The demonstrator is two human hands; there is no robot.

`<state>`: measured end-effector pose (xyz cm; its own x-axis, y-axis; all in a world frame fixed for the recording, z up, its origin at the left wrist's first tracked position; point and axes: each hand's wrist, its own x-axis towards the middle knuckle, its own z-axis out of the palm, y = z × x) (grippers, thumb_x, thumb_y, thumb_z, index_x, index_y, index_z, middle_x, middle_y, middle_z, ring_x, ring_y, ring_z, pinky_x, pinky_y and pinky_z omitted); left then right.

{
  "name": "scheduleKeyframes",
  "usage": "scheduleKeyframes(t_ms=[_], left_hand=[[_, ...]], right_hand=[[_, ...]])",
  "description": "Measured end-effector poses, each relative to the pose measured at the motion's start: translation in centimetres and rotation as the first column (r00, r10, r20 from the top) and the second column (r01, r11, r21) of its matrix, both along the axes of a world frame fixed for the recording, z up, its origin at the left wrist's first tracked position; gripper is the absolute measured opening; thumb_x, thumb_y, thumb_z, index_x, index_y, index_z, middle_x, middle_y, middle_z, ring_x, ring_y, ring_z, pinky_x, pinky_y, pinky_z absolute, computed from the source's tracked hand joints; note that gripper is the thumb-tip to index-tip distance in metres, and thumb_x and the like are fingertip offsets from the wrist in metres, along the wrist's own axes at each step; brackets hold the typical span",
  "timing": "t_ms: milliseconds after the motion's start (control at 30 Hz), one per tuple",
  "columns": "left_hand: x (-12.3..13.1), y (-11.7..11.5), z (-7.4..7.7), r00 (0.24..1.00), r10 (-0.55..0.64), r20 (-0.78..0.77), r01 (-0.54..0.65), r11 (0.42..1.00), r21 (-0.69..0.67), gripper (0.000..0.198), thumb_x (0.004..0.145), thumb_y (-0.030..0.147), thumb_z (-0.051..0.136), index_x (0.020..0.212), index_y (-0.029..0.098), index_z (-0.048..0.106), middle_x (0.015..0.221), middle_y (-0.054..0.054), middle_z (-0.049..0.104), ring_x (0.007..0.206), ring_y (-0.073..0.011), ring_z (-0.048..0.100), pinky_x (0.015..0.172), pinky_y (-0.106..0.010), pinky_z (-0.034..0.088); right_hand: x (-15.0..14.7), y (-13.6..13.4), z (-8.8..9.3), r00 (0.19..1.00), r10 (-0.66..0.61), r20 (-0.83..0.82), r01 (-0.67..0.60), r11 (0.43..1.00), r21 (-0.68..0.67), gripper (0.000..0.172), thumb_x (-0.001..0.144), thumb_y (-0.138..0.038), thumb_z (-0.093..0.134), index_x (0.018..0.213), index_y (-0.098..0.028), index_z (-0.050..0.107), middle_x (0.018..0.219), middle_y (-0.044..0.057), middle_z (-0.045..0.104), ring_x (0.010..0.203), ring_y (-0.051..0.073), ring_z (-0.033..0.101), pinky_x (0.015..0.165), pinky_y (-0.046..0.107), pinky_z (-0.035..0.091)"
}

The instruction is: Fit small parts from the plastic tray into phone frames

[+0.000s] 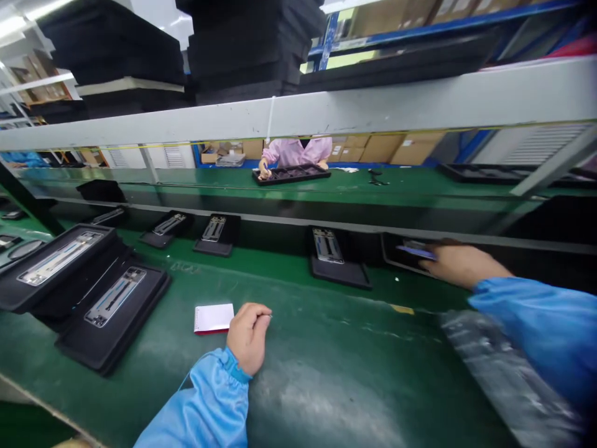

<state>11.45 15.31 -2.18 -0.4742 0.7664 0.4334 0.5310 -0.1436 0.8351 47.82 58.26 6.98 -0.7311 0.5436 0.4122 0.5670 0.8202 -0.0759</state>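
Metal phone frames (pixel 115 297) sit in black cases (pixel 112 351) along the left of the green worktop (pixel 326 386). Beside a white notepad (pixel 213 317), the left hand's (pixel 249 336) fingers curl closed, perhaps on something too small to make out. At the far edge, the right hand (pixel 461 264) covers a blue-sheened item (pixel 415 251), hiding whether its fingers grasp it.

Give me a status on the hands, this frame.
Right hand on blue-filmed panel in black case. Left hand curled beside notepad. Plastic bag under right sleeve.
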Motion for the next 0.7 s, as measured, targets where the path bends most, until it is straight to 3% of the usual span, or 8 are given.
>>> scheduleKeyframes(t_ms=[67,133,200,267,400,500,600,700], left_hand=[[-0.3,0.1,-0.2,0.998,0.035,0.050,-0.034,0.999,-0.023,0.018,0.107,0.033,0.061,0.109,0.025,0.077,0.105,-0.006,0.082,0.099,-0.0235,0.078,0.091,-0.039,0.063],[-0.8,0.3,-0.3,0.993,0.069,0.095,-0.066,0.997,-0.032,0.017,0.106,0.036,0.062,0.110,0.025,0.074,0.101,-0.005,0.080,0.095,-0.0229,0.077,0.090,-0.038,0.062],[-1.3,0.4,-0.4,0.989,0.086,0.116,-0.083,0.996,-0.026,0.017,0.107,0.038,0.061,0.110,0.025,0.072,0.098,-0.004,0.079,0.091,-0.0218,0.076,0.087,-0.037,0.061],[-1.9,0.4,-0.2,0.988,0.100,0.118,-0.100,0.995,-0.009,0.018,0.108,0.039,0.059,0.109,0.024,0.069,0.096,-0.003,0.077,0.089,-0.0209,0.075,0.087,-0.036,0.061],[-2.4,0.3,0.4,0.978,0.150,0.143,-0.157,0.987,0.042,0.019,0.109,0.043,0.058,0.107,0.025,0.063,0.094,-0.002,0.072,0.089,-0.0195,0.072,0.088,-0.034,0.059],[-2.2,0.2,1.0,0.973,0.163,0.165,-0.174,0.983,0.053,0.019,0.108,0.044,0.060,0.104,0.025,0.060,0.090,0.001,0.067,0.086,-0.0180,0.069,0.087,-0.032,0.057],[-1.6,-0.1,1.3,0.972,0.150,0.179,-0.157,0.987,0.026,0.014,0.107,0.038,0.061,0.104,0.025,0.060,0.089,0.002,0.065,0.085,-0.0171,0.067,0.086,-0.031,0.056],[-1.1,-0.7,1.0,0.977,0.117,0.180,-0.114,0.993,-0.027,0.006,0.105,0.030,0.062,0.106,0.024,0.061,0.093,0.001,0.067,0.090,-0.0175,0.067,0.091,-0.033,0.056]], right_hand=[[-2.9,-0.4,-3.6,0.985,0.030,0.168,-0.011,0.993,-0.114,0.051,0.104,-0.061,0.067,0.084,-0.015,0.080,0.074,0.008,0.072,0.063,0.018,0.069,0.069,0.036,0.056],[-6.0,-1.4,-6.8,0.950,0.067,0.305,-0.004,0.979,-0.202,0.038,0.101,-0.054,0.079,0.105,-0.016,0.080,0.094,0.006,0.077,0.080,0.017,0.073,0.079,0.035,0.062],[-8.3,-2.7,-8.6,0.912,0.060,0.406,0.039,0.972,-0.232,0.035,0.103,-0.049,0.080,0.115,-0.016,0.076,0.106,0.005,0.077,0.090,0.017,0.074,0.085,0.037,0.065],[-9.4,-4.1,-8.6,0.885,0.020,0.466,0.089,0.973,-0.211,0.034,0.106,-0.047,0.076,0.120,-0.016,0.074,0.113,0.006,0.076,0.097,0.019,0.074,0.090,0.040,0.066],[-10.0,-8.3,-5.7,0.888,-0.043,0.458,0.100,0.990,-0.101,0.031,0.107,-0.043,0.072,0.120,-0.015,0.074,0.115,0.008,0.075,0.098,0.020,0.073,0.091,0.041,0.063],[-10.8,-15.2,-4.9,0.922,0.008,0.386,0.008,0.999,-0.040,0.018,0.104,-0.025,0.063,0.110,-0.013,0.076,0.104,0.013,0.075,0.088,0.022,0.072,0.082,0.038,0.058],[-12.0,-25.6,-6.6,0.940,0.148,0.307,-0.135,0.989,-0.062,0.015,0.099,-0.015,0.060,0.102,-0.018,0.074,0.092,0.010,0.075,0.077,0.021,0.072,0.074,0.035,0.053],[-12.1,-35.6,-8.4,0.935,0.313,0.165,-0.290,0.945,-0.150,0.012,0.103,-0.022,0.063,0.107,-0.022,0.075,0.093,0.008,0.077,0.077,0.021,0.074,0.073,0.034,0.056]])
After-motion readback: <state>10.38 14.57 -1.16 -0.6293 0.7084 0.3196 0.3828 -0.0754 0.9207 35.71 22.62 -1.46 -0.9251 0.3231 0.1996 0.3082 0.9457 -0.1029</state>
